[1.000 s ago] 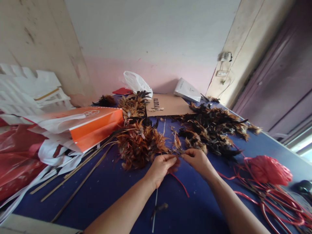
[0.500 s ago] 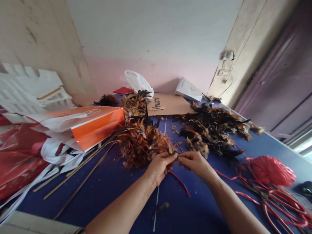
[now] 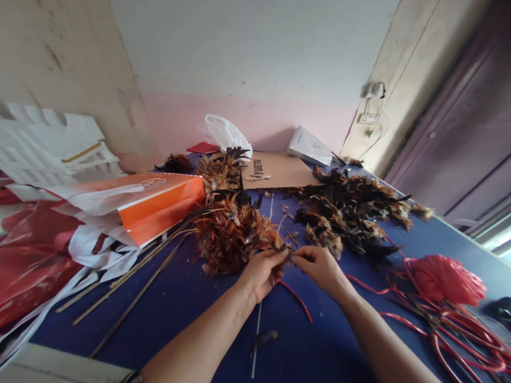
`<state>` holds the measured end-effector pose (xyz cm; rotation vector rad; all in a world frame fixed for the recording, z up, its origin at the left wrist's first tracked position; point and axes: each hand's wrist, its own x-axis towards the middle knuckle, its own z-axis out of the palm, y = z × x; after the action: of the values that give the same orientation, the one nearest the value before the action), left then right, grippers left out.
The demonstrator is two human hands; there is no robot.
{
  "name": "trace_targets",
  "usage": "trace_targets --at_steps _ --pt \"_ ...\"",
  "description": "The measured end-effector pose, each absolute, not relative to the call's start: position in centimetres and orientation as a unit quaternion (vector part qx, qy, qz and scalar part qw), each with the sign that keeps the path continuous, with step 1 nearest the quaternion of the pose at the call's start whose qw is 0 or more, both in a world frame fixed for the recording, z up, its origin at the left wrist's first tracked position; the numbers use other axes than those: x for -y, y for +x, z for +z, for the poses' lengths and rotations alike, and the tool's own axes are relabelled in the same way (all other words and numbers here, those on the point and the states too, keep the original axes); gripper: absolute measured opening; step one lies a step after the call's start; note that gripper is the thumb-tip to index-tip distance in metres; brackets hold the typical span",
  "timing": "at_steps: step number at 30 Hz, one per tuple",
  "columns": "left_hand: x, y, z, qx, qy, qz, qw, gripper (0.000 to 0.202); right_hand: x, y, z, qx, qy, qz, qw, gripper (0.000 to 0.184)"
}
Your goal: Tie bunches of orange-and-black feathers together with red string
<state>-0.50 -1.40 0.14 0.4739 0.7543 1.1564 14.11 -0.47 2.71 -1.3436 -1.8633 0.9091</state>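
My left hand [image 3: 266, 274] is closed, thumb against fingers, around the narrow end of a brown-and-black feather bundle [image 3: 235, 231] lying on the blue table. Close beside it, my right hand [image 3: 317, 266] pinches a small dark feather [image 3: 290, 254] at the bundle's tip; the fingers hide most of it. From under my left hand a loose end of red string [image 3: 297, 302] trails over the tabletop. Right of my hands lies a heap of black and tan feathers [image 3: 351, 207].
An orange-and-white paper bag [image 3: 159, 210] and thin sticks [image 3: 139, 290] lie on the left. Flat cardboard [image 3: 279, 170], a white plastic bag [image 3: 227, 133] and a white box [image 3: 309, 146] are at the back. Red twine [image 3: 447, 279] and red-handled scissors [image 3: 447, 340] lie right.
My right hand has shifted very slightly left and its forearm has tilted a little. My left hand keeps its grip, and the surroundings stay the same.
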Motion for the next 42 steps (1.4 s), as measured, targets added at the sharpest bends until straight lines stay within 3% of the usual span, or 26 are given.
trace_targets --at_steps 7,18,28,39,42 --pt "1.4 -0.5 0.1 -0.341 0.208 0.53 0.748 0.014 0.7 14.0 3.1 0.738 -0.512 0.321 0.302 0.019" --pt "1.6 -0.7 0.4 -0.333 0.243 0.534 0.738 0.016 0.7 14.3 3.3 0.686 -0.487 0.461 0.282 0.022" --pt "1.8 -0.5 0.5 -0.335 0.298 0.53 0.72 0.02 0.4 13.9 2.3 0.619 -0.458 0.54 0.34 0.02" --pt "1.9 -0.4 0.3 -0.364 0.33 0.529 0.692 0.019 0.4 14.2 2.7 0.63 -0.479 0.528 0.308 0.024" --pt "1.9 -0.4 0.4 -0.393 0.356 0.526 0.665 0.019 0.3 14.5 3.0 0.644 -0.491 0.482 0.334 0.022"
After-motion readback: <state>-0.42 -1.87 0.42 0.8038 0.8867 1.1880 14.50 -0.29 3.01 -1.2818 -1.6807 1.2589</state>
